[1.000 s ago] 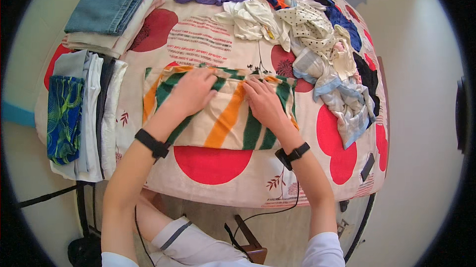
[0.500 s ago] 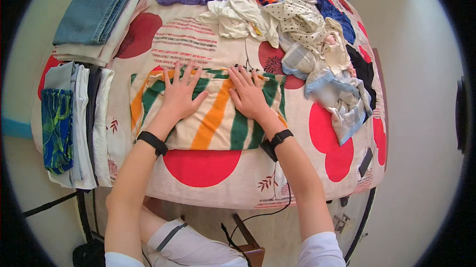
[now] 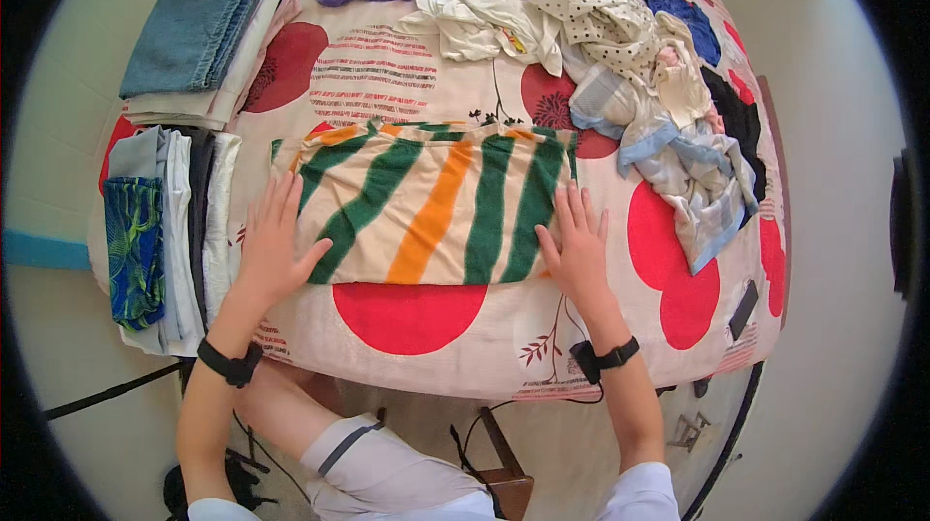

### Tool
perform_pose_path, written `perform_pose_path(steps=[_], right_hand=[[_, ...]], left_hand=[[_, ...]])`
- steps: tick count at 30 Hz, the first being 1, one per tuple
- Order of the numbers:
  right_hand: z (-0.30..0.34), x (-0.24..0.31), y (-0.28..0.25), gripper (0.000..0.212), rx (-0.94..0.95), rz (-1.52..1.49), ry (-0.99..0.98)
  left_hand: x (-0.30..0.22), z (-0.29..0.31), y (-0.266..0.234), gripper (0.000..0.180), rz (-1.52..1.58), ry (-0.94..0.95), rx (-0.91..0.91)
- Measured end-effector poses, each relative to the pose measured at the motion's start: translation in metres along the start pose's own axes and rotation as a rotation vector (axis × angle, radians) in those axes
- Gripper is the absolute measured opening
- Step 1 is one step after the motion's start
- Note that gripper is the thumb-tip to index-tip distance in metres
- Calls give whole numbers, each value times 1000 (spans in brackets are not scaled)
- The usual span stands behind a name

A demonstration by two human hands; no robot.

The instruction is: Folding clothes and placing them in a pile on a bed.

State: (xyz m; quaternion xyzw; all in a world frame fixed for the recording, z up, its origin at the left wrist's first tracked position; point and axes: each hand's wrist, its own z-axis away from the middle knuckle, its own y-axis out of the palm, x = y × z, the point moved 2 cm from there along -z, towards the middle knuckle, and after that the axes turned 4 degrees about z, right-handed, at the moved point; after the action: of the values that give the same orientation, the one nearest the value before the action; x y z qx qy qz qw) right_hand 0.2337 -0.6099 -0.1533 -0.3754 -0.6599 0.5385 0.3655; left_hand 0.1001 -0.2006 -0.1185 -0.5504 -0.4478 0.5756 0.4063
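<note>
A folded striped garment (image 3: pixel 450 206) in cream, green and orange lies flat in front of me, slightly wrinkled, its longer sides running left to right. My left hand (image 3: pixel 274 245) rests at its left edge, fingers stretched out and pointing away from me. At the right edge lies my right hand (image 3: pixel 579 240), its fingers extended, the thumb on the cloth. Neither hand grips anything. A black band circles each wrist.
Folded jeans (image 3: pixel 201 22) top a pile at the far left; nearer stands a row of folded clothes (image 3: pixel 174 240). Loose garments (image 3: pixel 601 22) heap along the back and right. A small black object (image 3: pixel 743 310) lies near the right edge of the patterned bedspread (image 3: pixel 465 371).
My hands have moved apart and toward me, from the upper middle of the striped garment to its left and right edges. The whole view has shifted slightly.
</note>
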Motion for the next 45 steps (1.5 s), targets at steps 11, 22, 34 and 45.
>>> perform_pose_path(steps=[11,22,34,45], right_hand=[[12,-16,36,67,-125,-83,119],[15,-14,36,62,-215,-100,92],[12,-11,37,57,-248,-76,85],[16,-9,36,56,-227,-65,85]], left_hand=[[36,27,42,79,71,-10,-134],[47,54,45,32,616,-496,-384],[40,72,40,42,1214,-467,-167],[61,92,41,21,1283,-501,-160]])
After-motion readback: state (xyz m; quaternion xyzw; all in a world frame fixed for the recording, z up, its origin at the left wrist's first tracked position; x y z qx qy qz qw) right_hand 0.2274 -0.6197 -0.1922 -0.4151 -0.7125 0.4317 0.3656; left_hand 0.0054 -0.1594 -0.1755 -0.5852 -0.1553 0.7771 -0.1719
